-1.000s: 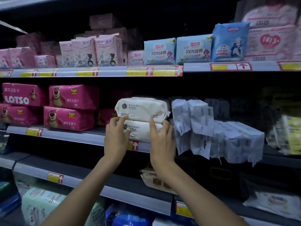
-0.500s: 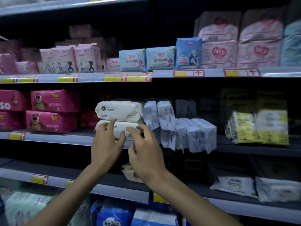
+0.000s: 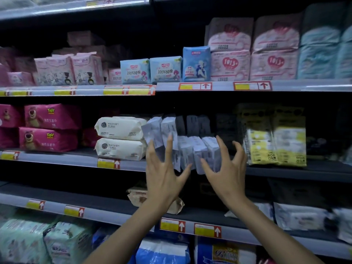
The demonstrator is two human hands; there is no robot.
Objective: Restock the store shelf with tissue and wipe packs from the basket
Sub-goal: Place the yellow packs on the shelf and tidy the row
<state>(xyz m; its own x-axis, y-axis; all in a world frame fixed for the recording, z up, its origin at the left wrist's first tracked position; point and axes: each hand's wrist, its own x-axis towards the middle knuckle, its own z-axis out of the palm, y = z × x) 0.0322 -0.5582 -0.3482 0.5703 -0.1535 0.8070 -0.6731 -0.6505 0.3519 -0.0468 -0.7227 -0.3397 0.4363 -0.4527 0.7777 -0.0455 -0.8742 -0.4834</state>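
Setting: dim store aisle as I see it from the head camera, with tiered grey shelves carrying yellow-and-red price tags along their front edges.
Middle shelf (image 3: 76, 159): this is the level I am reaching toward; it holds pink bear-print packs (image 3: 47, 139) at the left, then cream wipe packs, then pale lilac packs, then yellow-and-white packs (image 3: 276, 147) at the right.
Cream wipe packs (image 3: 120, 138): two of them, stacked one on the other and lying flat at the shelf's front edge, just left of my left hand and not touched by it.
Lilac tissue packs (image 3: 198, 151): a row of slim packs standing on end, some leaning (the two at the left sit higher and tilt), spilling slightly past the shelf lip.
Left hand (image 3: 163, 176): raised in front of the left end of the lilac row, fingers (image 3: 168, 147) spread wide and grasping nothing; whether the tips touch the packs I cannot tell.
Right hand (image 3: 226, 174): raised at the right end of the same row, fingers curled like a claw yet apart, nothing held.
Upper shelf (image 3: 285, 86): blue packs (image 3: 165, 70) and pink packs standing in rows.
Lower shelf (image 3: 95, 208): a tan pack (image 3: 137, 195) lies partly behind my left wrist.
Basket: not in view.
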